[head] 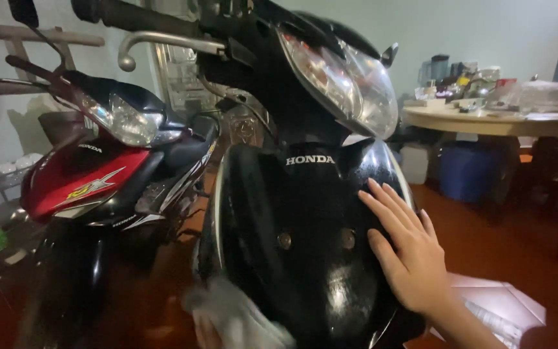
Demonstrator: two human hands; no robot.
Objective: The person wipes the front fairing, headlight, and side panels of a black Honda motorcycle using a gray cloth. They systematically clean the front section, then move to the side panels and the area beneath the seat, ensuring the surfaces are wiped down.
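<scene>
- Right hand (408, 249): fingers spread wide and flat, palm pressed on the right flank of the glossy black plastic front cover of the black motorbike (305, 245); it grips nothing.
- Left hand (209, 335): only a sliver shows at the bottom edge, blurred, under a crumpled pale grey cloth (237, 320) that lies against the lower left of the same cover; the fingers seem bunched in the cloth, though their exact closure cannot be told.
- Black motorbike: stands at the middle of the view, its clear headlamp (343, 81) above the cover, the chrome brake lever (163, 45) overhead.
- Risk, judged: a sideways lean from the flat palm could rock the bike toward the red-and-black motorbike (98, 174) parked just beside it on the left.
- Risk, judged: grit caught in the cloth could scratch the gloss.
- Risk, judged: the palm is likely to leave smears on the shiny panel.
- Background: a round pale table (498, 119) with cluttered containers stands well apart at the right.
</scene>
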